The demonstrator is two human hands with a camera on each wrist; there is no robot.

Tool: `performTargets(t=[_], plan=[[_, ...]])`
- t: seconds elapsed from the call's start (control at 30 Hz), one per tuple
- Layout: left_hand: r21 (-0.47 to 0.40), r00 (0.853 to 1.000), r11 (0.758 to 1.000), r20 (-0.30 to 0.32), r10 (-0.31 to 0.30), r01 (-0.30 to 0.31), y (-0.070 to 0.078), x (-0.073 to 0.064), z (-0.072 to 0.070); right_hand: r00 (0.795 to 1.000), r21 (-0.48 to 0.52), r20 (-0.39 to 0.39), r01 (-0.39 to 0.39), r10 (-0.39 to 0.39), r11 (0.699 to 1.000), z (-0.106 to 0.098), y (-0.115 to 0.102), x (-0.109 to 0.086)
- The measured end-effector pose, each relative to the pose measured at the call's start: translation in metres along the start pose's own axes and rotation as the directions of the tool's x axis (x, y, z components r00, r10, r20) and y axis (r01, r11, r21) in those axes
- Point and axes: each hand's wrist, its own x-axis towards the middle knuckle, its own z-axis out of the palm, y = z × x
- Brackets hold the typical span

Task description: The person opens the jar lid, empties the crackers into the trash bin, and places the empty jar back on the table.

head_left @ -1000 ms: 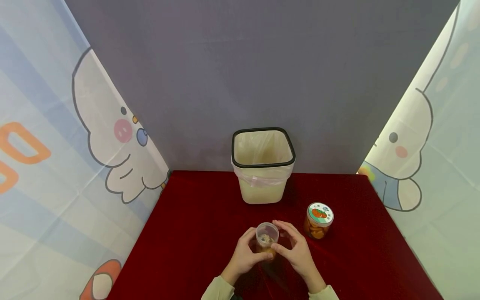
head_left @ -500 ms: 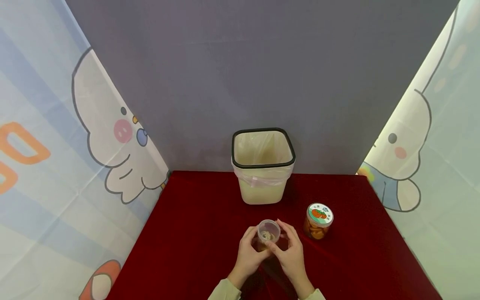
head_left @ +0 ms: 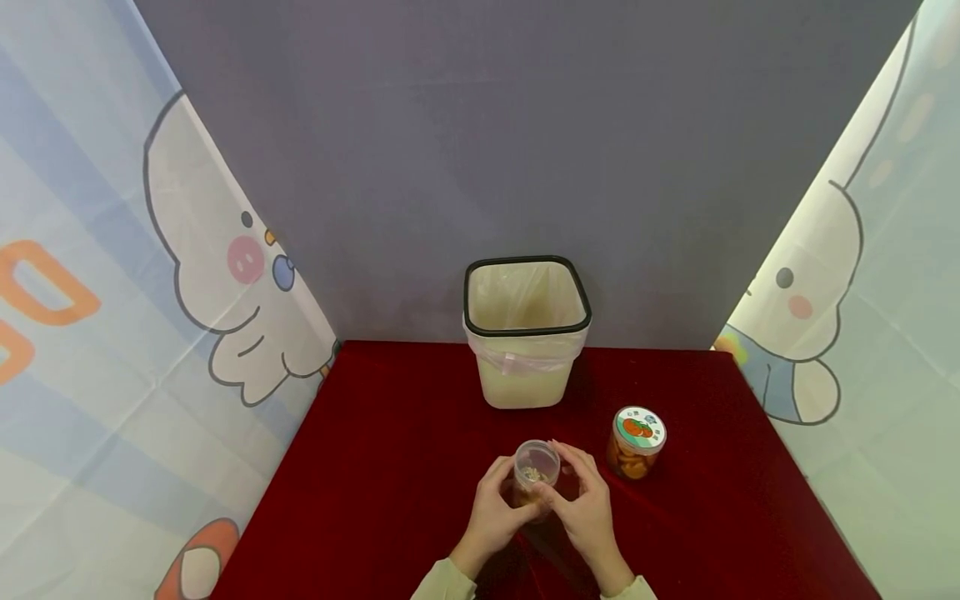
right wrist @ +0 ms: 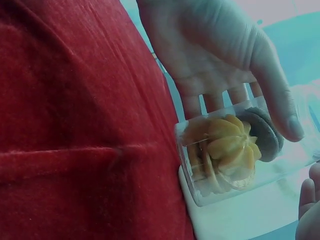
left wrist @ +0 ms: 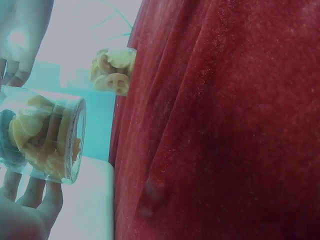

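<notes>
Both hands grip a clear plastic cookie jar [head_left: 537, 467] near the front of the table. My left hand [head_left: 491, 510] holds its left side, while my right hand [head_left: 591, 510] has thumb and fingers around the right side. Yellow and dark cookies show through the jar's wall [right wrist: 227, 150] in the right wrist view. The upper part of the jar looks see-through; whether a clear lid sits on it I cannot tell. A second cookie jar [head_left: 636, 442], topped by a white and green lid with an orange picture, stands to the right, apart from both hands.
A cream waste bin [head_left: 523, 379] with a black rim and a thin bag liner stands behind the held jar. Red velvet cloth [head_left: 390, 467] covers the table. A grey curtain [head_left: 525, 150] hangs at the back, with printed cartoon curtains at both sides.
The held jar has shifted slightly up and right in the head view. My right thumb has moved a little left across the jar's near side. The bin and second jar stay put.
</notes>
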Motion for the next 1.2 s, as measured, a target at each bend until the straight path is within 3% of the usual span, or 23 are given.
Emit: performTargets(t=[0.37,0.67,0.83,1.07,1.2], plan=[[-0.027,1.0,0.999,0.007,-0.027,0.027,0.03,0.004,-0.007,0.998,0.034,0.046,-0.052,0.051,0.998,-0.003,0.001,0.002],[-0.023,0.996,0.996,0.012,-0.092,0.092,0.003,0.0,-0.006,0.998,0.029,0.022,-0.061,0.06,0.998,-0.009,0.003,0.004],[-0.033,0.995,0.995,0.016,-0.094,0.095,-0.002,-0.001,-0.009,0.999,0.033,0.003,-0.047,0.047,0.998,-0.012,0.006,0.004],[-0.039,0.982,0.982,0.022,-0.186,0.187,0.04,0.007,-0.024,0.998,0.037,-0.014,-0.058,0.059,0.998,-0.019,0.04,-0.003],[-0.018,0.981,0.98,-0.009,-0.196,0.196,0.038,0.007,-0.029,0.997,0.054,-0.019,-0.079,0.08,0.995,-0.024,0.048,-0.005]])
